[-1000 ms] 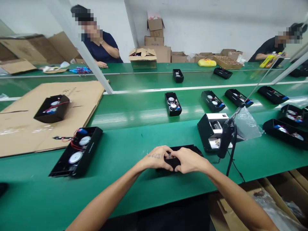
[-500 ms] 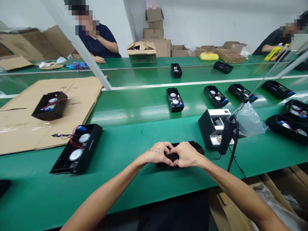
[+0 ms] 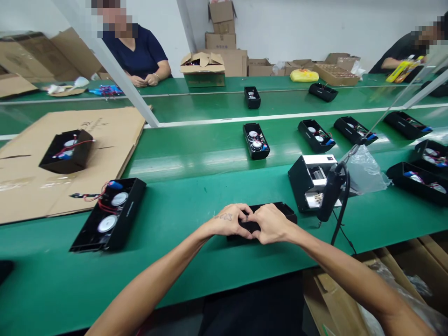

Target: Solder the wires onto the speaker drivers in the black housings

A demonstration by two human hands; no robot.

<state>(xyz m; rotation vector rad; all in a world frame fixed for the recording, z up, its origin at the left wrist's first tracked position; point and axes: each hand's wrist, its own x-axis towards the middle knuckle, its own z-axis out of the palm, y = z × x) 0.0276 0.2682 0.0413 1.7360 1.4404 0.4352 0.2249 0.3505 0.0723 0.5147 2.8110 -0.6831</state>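
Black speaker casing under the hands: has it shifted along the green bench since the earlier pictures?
No: the black speaker casing keeps its offset from the open casing with the white insert beside it; both merely sit higher in the view.

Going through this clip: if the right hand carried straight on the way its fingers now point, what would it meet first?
The left hand. The fingers of the right hand point across at it above the black speaker housing. The two look touching or nearly so, though depth is unclear.
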